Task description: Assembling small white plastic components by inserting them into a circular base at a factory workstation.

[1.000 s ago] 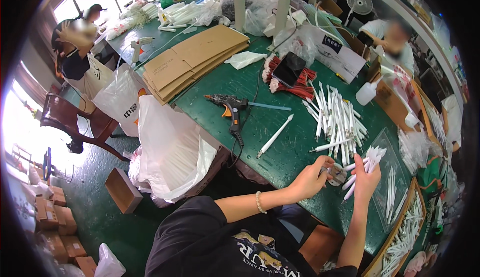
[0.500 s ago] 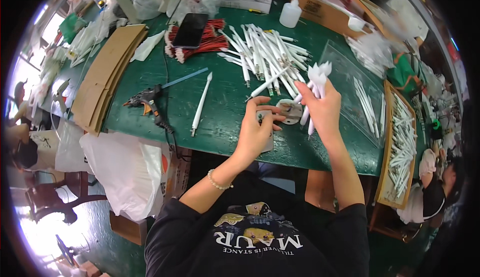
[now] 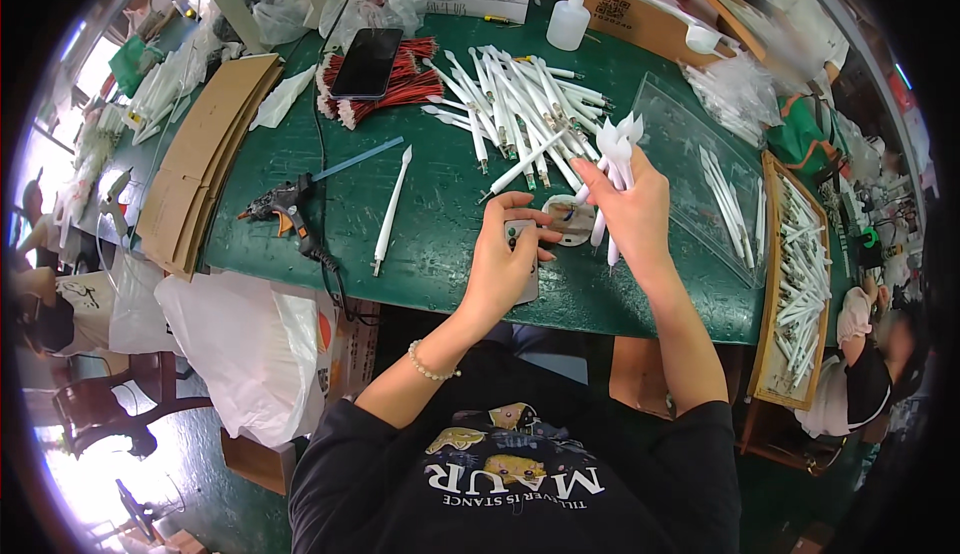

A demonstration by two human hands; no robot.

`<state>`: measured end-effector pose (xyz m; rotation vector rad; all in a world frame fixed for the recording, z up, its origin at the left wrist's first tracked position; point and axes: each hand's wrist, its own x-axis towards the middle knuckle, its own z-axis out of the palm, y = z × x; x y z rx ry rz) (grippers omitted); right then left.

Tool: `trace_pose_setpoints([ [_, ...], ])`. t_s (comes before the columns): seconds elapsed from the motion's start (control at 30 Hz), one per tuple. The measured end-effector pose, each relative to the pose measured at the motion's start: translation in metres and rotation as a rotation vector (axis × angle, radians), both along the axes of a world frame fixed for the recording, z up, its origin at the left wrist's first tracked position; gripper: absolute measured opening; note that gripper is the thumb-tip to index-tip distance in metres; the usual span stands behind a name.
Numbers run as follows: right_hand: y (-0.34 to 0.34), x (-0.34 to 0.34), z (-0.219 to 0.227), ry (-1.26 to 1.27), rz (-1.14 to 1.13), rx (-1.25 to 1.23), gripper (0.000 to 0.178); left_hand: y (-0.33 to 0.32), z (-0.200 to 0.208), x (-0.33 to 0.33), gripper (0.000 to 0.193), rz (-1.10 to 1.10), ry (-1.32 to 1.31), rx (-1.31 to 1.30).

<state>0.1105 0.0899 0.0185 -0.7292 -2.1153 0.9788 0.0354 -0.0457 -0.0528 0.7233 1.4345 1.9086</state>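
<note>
My right hand point(image 3: 640, 209) is closed around a bundle of several slim white candle-like sticks point(image 3: 617, 149). Their flame-shaped tips point up and their lower ends stick out below my fingers. My left hand point(image 3: 500, 259) has its fingers bent but apart, over a small grey device point(image 3: 525, 289) with dark spots, which it partly hides. Between my hands, a round whitish disc-shaped piece point(image 3: 572, 224) lies on the table. Just beyond is a loose pile of similar white sticks point(image 3: 520, 104). One single stick point(image 3: 393, 212) lies apart to the left.
On the green table point(image 3: 440, 174) are a glue gun point(image 3: 290, 204) with its cord, a phone point(image 3: 368, 62) on red wires point(image 3: 415, 79), cardboard sheets point(image 3: 205, 159) and a white squeeze bottle point(image 3: 569, 24). Rightward are a clear sheet point(image 3: 680, 169) and a wooden tray point(image 3: 768, 354) of sticks.
The view has shifted slightly, so the table's things sit a little further left. My left fingers have drawn back a little from the disc. The right hand still grips the bundle.
</note>
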Motion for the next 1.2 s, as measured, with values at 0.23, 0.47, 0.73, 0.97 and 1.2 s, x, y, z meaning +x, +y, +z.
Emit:
trace_pose_setpoints([
  [0.23, 0.002, -0.002, -0.001, -0.028, -0.009, 0.008, 0.032, 0.001, 0.002, 0.0, 0.033, -0.015, -0.007, -0.025],
  [0.47, 0.002, -0.004, -0.001, -0.059, -0.025, 0.026, 0.033, -0.001, 0.003, 0.001, 0.029, -0.017, -0.037, -0.005],
  [0.73, 0.002, -0.004, -0.001, -0.052, -0.028, 0.028, 0.032, -0.001, 0.003, 0.001, 0.03, -0.03, -0.043, -0.015],
  [0.97, 0.002, -0.004, 0.0, -0.059, -0.016, 0.035, 0.032, -0.001, -0.001, 0.0, 0.027, -0.052, -0.071, -0.012],
  [1.2, 0.039, -0.022, 0.03, -0.178, 0.026, -0.093, 0.031, -0.002, -0.001, -0.001, 0.028, -0.047, 0.02, -0.016],
])
